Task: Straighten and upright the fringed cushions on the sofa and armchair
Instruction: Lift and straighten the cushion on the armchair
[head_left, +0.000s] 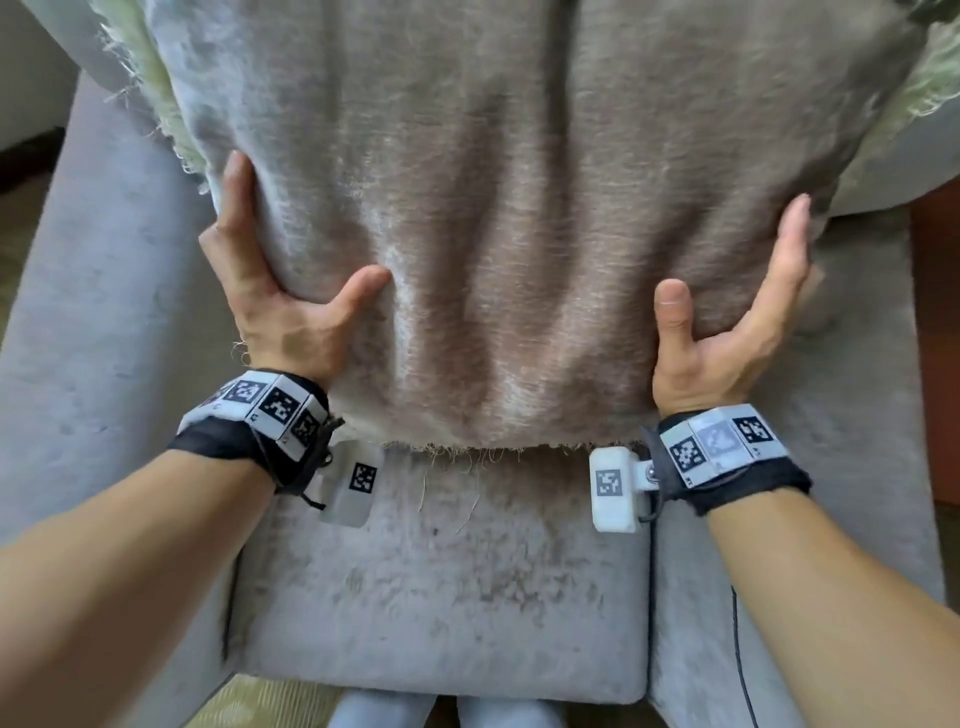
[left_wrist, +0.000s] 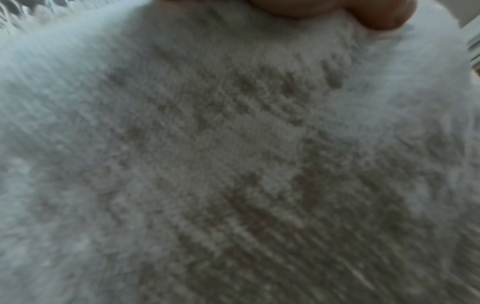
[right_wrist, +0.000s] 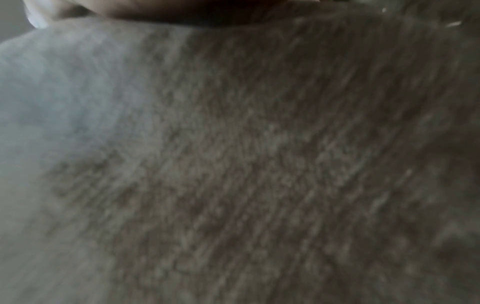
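A large taupe cushion with a frayed fringe along its lower edge stands on the seat of a grey armchair, leaning against the backrest. My left hand grips its lower left side, thumb dug into the front face, index finger up the edge, other fingers hidden behind. My right hand holds the lower right side, thumb on the front, fingers stretched up along the edge. Blurred cushion fabric fills the left wrist view below a fingertip. The right wrist view shows the same cushion weave beneath the hand.
Pale green fringed fabric shows behind the cushion at the upper left and upper right. Grey armrests flank the seat on both sides. My legs stand against the seat's front edge. Reddish floor lies to the right.
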